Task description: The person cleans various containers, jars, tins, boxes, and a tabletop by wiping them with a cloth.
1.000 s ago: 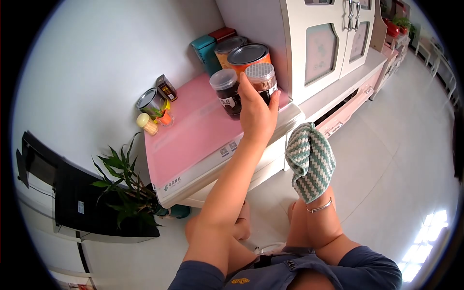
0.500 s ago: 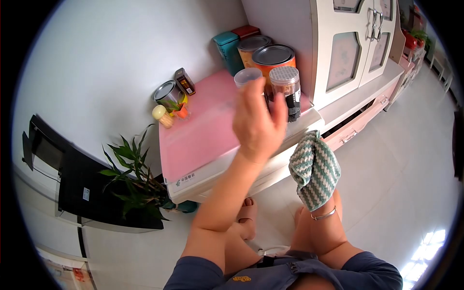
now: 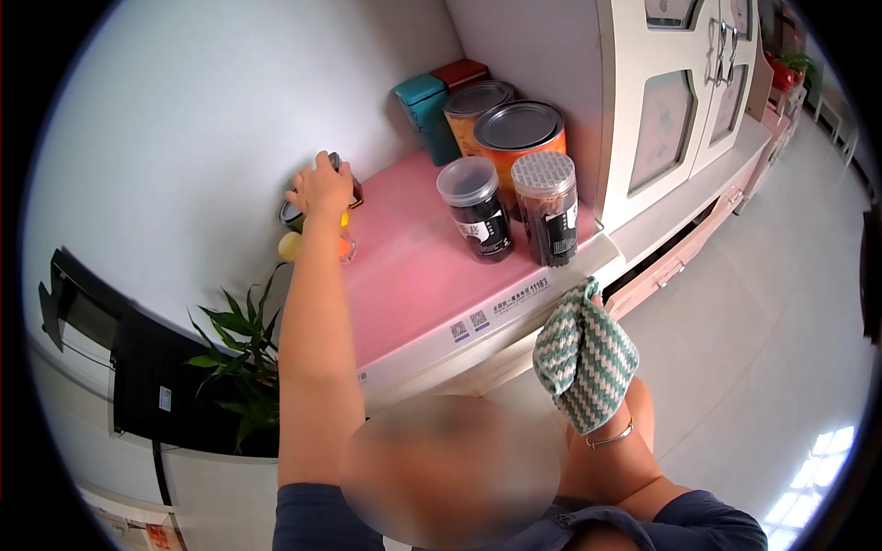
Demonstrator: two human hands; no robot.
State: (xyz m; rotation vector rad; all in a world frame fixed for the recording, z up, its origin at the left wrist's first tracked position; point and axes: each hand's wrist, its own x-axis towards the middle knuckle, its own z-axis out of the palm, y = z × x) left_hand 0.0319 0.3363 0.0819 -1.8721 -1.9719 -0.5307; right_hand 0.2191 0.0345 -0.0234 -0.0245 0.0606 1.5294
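My left hand (image 3: 322, 188) is at the wall end of the pink-covered cabinet top (image 3: 404, 239), fingers spread over a metal tin (image 3: 291, 215) and a small dark box (image 3: 357, 191). It partly hides both, and I cannot make out a grip on either. Close by are a small jar with a pale yellow lid (image 3: 289, 246) and a little orange pot (image 3: 345, 248), half behind my wrist. Bunched in my right hand is a green-and-white zigzag cloth (image 3: 588, 358), which covers the fingers; it hangs before the cabinet's front edge.
Two clear-lidded jars, one left (image 3: 478, 216) and one right (image 3: 548, 216), stand near the front edge. Behind them are large orange tins (image 3: 522, 138) and a teal canister (image 3: 427, 115). A leafy plant (image 3: 239, 344) grows left of the cabinet. A pink drawer (image 3: 657, 280) sticks out at right.
My left hand has moved from beside the clear-lidded jars, leftward to the tin and dark box by the wall. The cloth stays in my right hand, slightly lower in view.
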